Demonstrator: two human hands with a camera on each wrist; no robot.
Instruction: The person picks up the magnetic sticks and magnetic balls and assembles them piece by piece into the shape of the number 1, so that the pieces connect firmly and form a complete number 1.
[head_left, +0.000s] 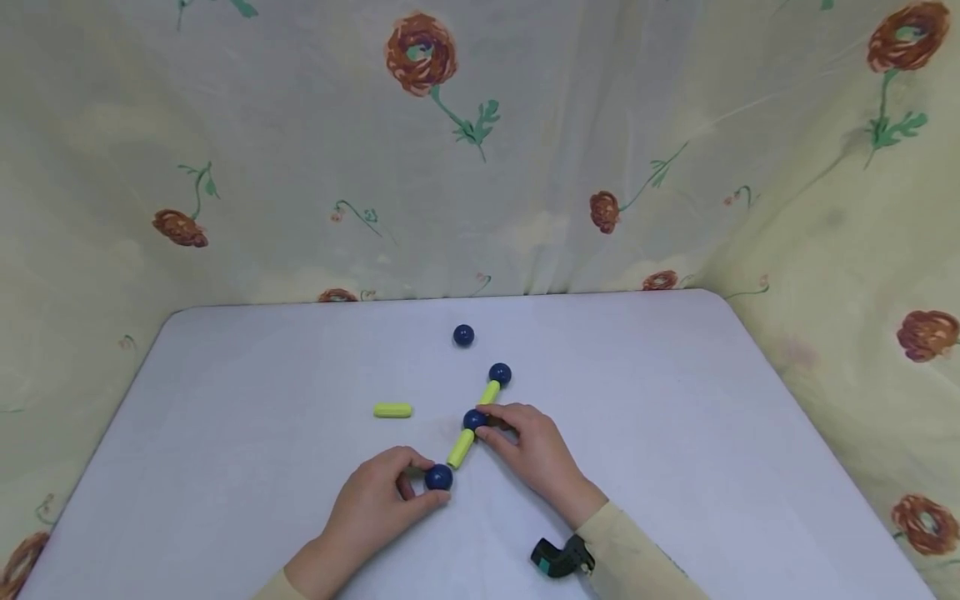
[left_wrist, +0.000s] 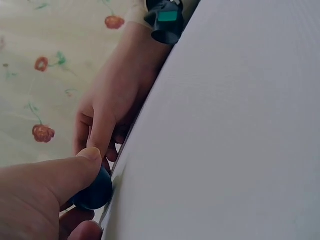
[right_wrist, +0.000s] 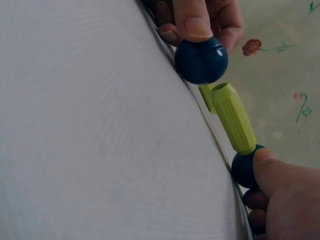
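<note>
My left hand (head_left: 378,504) pinches a dark blue ball (head_left: 438,477) between thumb and fingers, low over the white table. With thumb and forefinger, my right hand (head_left: 542,457) grips another blue ball (head_left: 474,420). From that ball a yellow-green rod (head_left: 461,449) points toward the left hand's ball; the right wrist view shows a small gap between the rod's free end (right_wrist: 221,87) and that ball (right_wrist: 201,61). On the far side, a second yellow-green rod (head_left: 489,392) joins the right hand's ball to a far blue ball (head_left: 500,374).
A loose yellow-green rod (head_left: 393,410) lies left of the joined pieces. Farther back sits a single blue ball (head_left: 463,335). A black wrist camera (head_left: 562,557) is on the right sleeve. Flowered cloth (head_left: 525,167) hangs behind the table (head_left: 225,417).
</note>
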